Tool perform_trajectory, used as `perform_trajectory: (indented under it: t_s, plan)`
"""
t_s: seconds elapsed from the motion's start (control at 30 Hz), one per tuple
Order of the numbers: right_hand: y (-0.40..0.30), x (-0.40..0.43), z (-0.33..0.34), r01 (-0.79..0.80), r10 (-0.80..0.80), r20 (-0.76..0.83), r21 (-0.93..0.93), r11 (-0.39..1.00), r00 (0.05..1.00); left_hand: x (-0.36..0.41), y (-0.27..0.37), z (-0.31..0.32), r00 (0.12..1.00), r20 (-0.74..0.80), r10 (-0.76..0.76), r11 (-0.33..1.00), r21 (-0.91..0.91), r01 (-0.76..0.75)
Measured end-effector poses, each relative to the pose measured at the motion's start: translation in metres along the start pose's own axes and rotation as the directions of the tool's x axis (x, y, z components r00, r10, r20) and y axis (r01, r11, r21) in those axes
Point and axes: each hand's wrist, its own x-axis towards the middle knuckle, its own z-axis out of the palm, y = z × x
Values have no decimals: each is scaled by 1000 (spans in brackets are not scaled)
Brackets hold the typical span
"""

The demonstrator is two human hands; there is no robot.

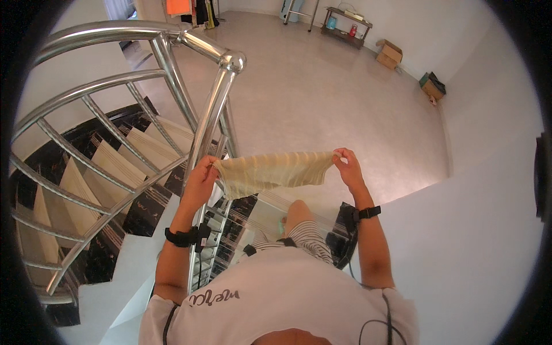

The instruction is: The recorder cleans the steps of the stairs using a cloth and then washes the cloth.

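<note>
A yellowish striped cloth (271, 172) is stretched out in the air in front of me, its upper edge nearly level and its lower edge hanging loose. My left hand (202, 179) pinches its left corner, close beside the stainless steel newel post (211, 112). At the other end, my right hand (348, 166) holds the right corner between thumb and fingers. Both wrists wear black straps. Below the cloth, a bent leg in striped shorts (310, 239) shows over the pale stair treads.
A curved stainless steel railing (99, 79) and winding stairs (103, 164) lie to the left. A white wall (453, 241) rises at right. Across the tiled floor (323, 95) stand a low shelf (345, 28), a cardboard box (389, 54), a second box (432, 87) and hanging clothes (200, 13).
</note>
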Motion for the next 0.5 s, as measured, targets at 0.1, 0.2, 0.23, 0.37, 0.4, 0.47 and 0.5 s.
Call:
perform_trajectory:
  t_s: [0.1, 0.2, 0.23, 0.37, 0.4, 0.47, 0.5]
  plan:
    - [2, -2, -7, -172, 161, 98, 115, 978, 982, 7, -12, 4, 1000, 30, -3, 996, 91, 0]
    - [-15, -4, -17, -236, 239, 36, -79, 969, 970, 17, -14, 18, 999, 23, -26, 998, 61, 25]
    - [-12, -4, -19, -246, 249, 28, -84, 966, 968, 20, -11, 26, 999, 15, -29, 999, 28, 29]
    - [12, -2, -29, -284, 273, -129, -77, 956, 953, 39, -19, 47, 949, 90, -301, 930, -193, 314]
    - [19, -4, -31, -315, 309, -139, -26, 949, 941, 44, -29, 48, 936, 141, -323, 905, -243, 349]
    - [14, -4, -35, -272, 273, -151, 33, 962, 950, 52, -61, 48, 926, 163, -339, 900, -231, 370]
    - [10, -5, -37, -228, 240, -164, 88, 970, 957, 57, -76, 54, 915, 187, -357, 892, -221, 394]
